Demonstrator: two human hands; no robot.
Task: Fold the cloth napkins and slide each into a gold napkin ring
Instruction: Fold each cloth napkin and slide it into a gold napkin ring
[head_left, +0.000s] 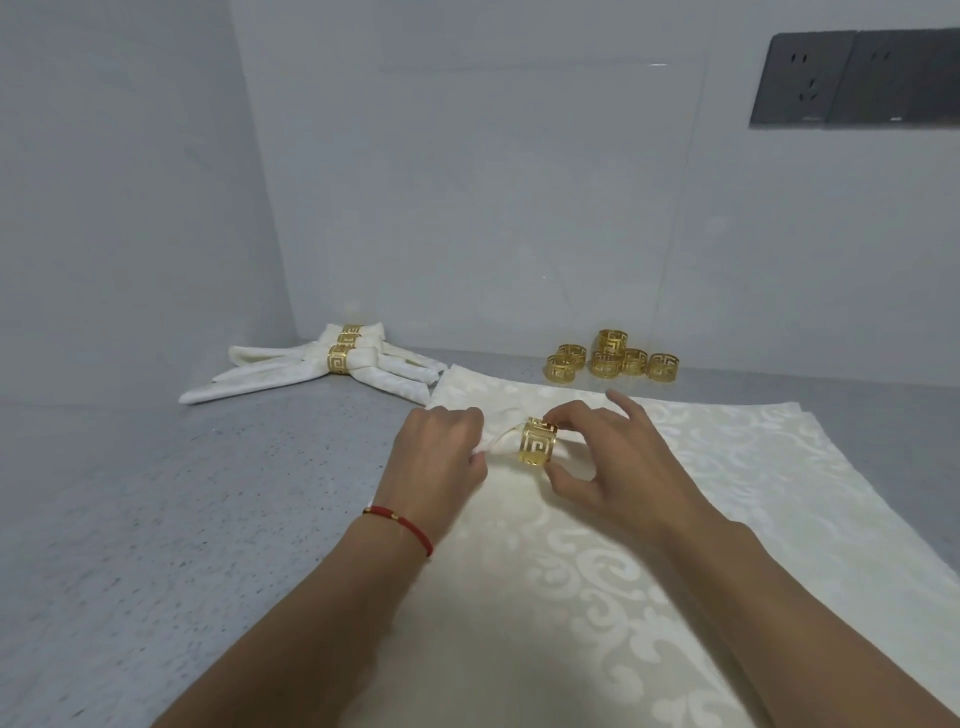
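We count maybe three ringed napkins (311, 366) done; left hand (441, 457) grips napkin (501, 444), right hand (613, 467) pinches gold ring (537, 441); spare rings (613, 358) and flat napkins (675, 519) remain.

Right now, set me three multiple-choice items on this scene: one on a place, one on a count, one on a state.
1. Where do the loose gold rings stand?
A. by the back wall, right of the finished napkins
B. on the flat napkins
C. at the near edge

2. How many loose rings?
A. two
B. six
C. ten

3. What does the right hand do?
A. lies flat
B. pinches the gold ring
C. hangs idle

Key: 1 A, they cluster near the wall; 2 B, six show; 3 B, thumb and fingers pinch it while the left hand grips the rolled napkin.
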